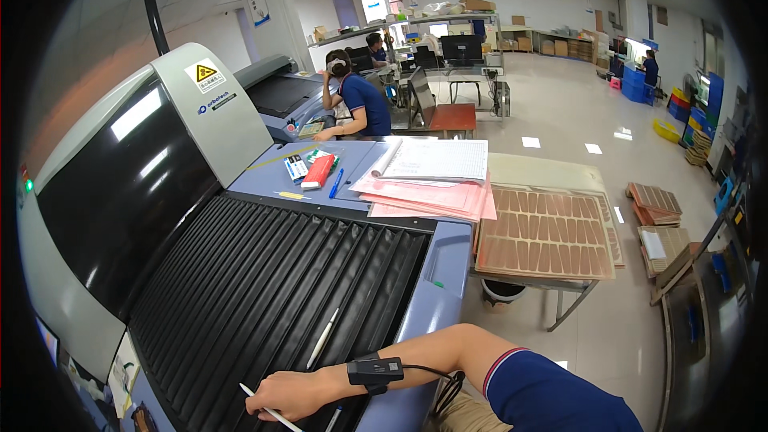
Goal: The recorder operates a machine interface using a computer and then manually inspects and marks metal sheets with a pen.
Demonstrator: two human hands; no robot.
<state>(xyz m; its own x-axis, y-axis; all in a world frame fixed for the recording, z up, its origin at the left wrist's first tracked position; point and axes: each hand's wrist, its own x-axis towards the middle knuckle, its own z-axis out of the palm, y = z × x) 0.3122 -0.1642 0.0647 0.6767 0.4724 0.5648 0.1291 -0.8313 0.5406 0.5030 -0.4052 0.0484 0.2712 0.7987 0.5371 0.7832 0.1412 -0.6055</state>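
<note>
One hand shows: the right hand (290,394), a sensor band (374,370) on its wrist, rests on the black ribbed bed (264,288) of the machine (120,192), fingers curled around a thin white stylus (270,412) that pokes out on both sides of the grip. Just beyond the knuckles lies a second white pen (323,338), loose in a groove. Judging from this, a steady pinch low on the shaft and wrist planted would keep the tip controlled. Left hand is out of view.

R hand (290,394) grips white pen (270,411) on black ribbed bed (272,288); 2nd pen (322,338) nearby.
</note>
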